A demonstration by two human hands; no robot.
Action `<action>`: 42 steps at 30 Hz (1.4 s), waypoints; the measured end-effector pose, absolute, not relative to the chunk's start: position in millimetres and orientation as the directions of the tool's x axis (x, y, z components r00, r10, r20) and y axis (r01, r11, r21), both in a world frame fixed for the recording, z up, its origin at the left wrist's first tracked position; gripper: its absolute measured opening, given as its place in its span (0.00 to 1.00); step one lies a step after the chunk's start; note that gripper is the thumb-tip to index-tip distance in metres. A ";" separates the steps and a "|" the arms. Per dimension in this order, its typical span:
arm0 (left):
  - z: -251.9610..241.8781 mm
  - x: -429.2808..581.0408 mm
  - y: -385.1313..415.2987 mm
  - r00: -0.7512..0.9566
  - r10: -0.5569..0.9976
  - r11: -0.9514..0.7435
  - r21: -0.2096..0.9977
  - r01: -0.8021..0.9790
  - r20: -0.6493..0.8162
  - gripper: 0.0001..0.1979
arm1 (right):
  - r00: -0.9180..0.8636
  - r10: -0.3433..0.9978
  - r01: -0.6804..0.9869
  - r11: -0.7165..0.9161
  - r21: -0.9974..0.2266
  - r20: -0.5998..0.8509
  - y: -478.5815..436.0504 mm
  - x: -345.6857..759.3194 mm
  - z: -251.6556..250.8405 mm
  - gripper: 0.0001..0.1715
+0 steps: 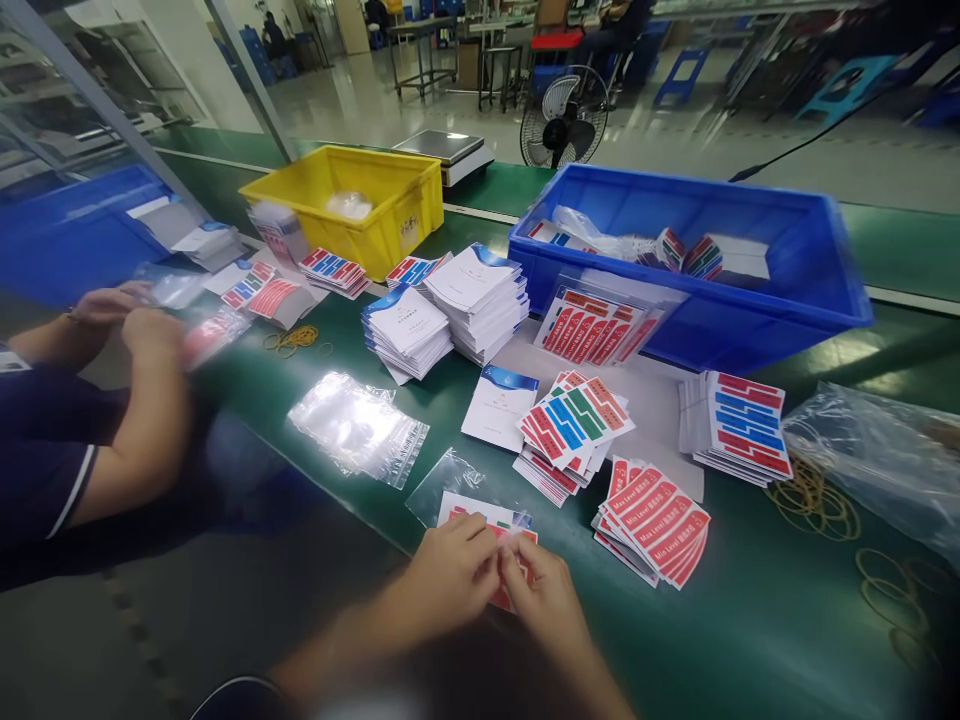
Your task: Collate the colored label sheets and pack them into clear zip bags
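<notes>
At the table's front edge, my left hand (454, 568) and my right hand (553, 592) are close together with thumbs and fingertips pinched. Between them is a clear plastic bag (444, 472) with red and white sticker sheets (480, 510) in or under it; which of these cannot be made out. Just beyond lie a white booklet (499, 408) and a fanned pile of red, blue and green sticker sheets (576, 420). Right of my hands is a stack of red level stickers (656, 525). A pile of clear zip bags (358, 428) lies to the left.
Booklet stacks (478, 300), a blue bin (690, 290) and a yellow bin (345, 210) stand behind. Rubber bands (814, 500) and plastic film (877, 460) lie at right, near a banded sticker stack (746, 425). A co-worker's hands (139, 315) handle bags at left.
</notes>
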State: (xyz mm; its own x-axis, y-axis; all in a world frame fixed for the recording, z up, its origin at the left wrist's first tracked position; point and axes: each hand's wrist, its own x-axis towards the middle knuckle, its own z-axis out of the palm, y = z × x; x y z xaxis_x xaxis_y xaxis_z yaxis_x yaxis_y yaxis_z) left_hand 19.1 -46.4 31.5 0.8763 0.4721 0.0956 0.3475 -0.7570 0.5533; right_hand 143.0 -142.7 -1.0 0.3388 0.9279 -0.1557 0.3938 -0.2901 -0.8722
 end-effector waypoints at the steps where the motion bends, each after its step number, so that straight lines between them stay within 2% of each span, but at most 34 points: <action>1: 32.3 19.5 -44.1 0.868 0.486 -0.751 0.557 0.355 0.102 0.07 | 0.333 0.930 0.399 -0.290 -0.870 -0.157 -143.0 143.0 -0.9 0.18; 7: 44.9 11.5 -20.0 0.667 0.720 -0.618 0.616 0.488 0.194 0.09 | 0.373 0.913 0.385 -0.314 -0.868 -0.165 -145.9 146.4 -3.2 0.19; 11: 56.3 0.9 -10.3 0.575 0.784 -0.570 0.639 0.516 0.235 0.10 | 0.385 0.912 0.366 -0.292 -0.883 -0.142 -145.9 146.6 2.0 0.16; 15: 63.4 -1.7 -15.2 0.641 0.737 -0.609 0.622 0.492 0.216 0.10 | 0.402 0.910 0.364 -0.263 -0.893 -0.104 -145.0 147.3 10.7 0.15; 19: 60.6 6.8 -30.9 0.826 0.550 -0.718 0.576 0.391 0.125 0.08 | 0.417 0.907 0.407 -0.242 -0.881 -0.056 -143.1 148.1 14.7 0.14; 22: 55.0 12.9 -38.9 0.882 0.461 -0.760 0.557 0.335 0.098 0.06 | 0.424 0.904 0.446 -0.260 -0.856 -0.054 -142.0 147.9 13.9 0.16; 25: 51.4 13.7 -37.0 0.877 0.475 -0.749 0.557 0.359 0.073 0.07 | 0.409 0.910 0.457 -0.268 -0.849 -0.067 -142.7 148.4 11.5 0.17; 29: 55.5 6.9 -20.6 0.809 0.582 -0.685 0.583 0.437 0.078 0.08 | 0.426 0.900 0.442 -0.296 -0.847 -0.092 -147.1 151.1 8.1 0.17; 31: 62.3 0.7 -9.7 0.750 0.650 -0.652 0.595 0.470 0.119 0.09 | 0.462 0.882 0.421 -0.307 -0.853 -0.090 -151.7 152.3 6.0 0.15; 32: 66.8 -3.3 -4.1 0.712 0.685 -0.636 0.603 0.481 0.155 0.09 | 0.498 0.864 0.408 -0.314 -0.857 -0.079 -154.9 153.0 4.7 0.19; 35: 84.3 -19.6 10.9 0.546 0.774 -0.611 0.604 0.511 0.321 0.09 | 0.614 0.789 0.381 -0.297 -0.875 0.000 -167.0 156.1 -0.2 0.42; 37: 96.0 -31.5 19.0 0.399 0.770 -0.636 0.560 0.530 0.497 0.08 | 0.594 0.800 0.405 -0.212 -0.889 0.080 -174.2 159.8 -3.6 0.48; 39: 103.3 -40.0 25.5 0.292 0.695 -0.687 0.488 0.538 0.657 0.08 | 0.491 0.863 0.424 -0.116 -0.898 0.121 -177.8 163.7 -6.8 0.48; 40: 104.1 -41.8 28.2 0.279 0.657 -0.711 0.453 0.538 0.701 0.08 | 0.441 0.892 0.418 -0.108 -0.902 0.098 -177.9 165.3 -8.3 0.47; 42: 98.9 -39.5 32.7 0.339 0.633 -0.736 0.405 0.542 0.696 0.08 | 0.402 0.915 0.368 -0.192 -0.910 -0.031 -175.6 166.4 -11.2 0.42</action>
State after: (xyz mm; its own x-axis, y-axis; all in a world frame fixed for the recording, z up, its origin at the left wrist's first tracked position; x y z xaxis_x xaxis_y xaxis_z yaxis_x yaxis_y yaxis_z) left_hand -39.5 32.7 98.9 0.3388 0.6332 0.6959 0.5424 -0.7358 0.4054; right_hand 166.4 -175.6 -11.2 0.4017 0.9152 -0.0309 0.3684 -0.1924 -0.9095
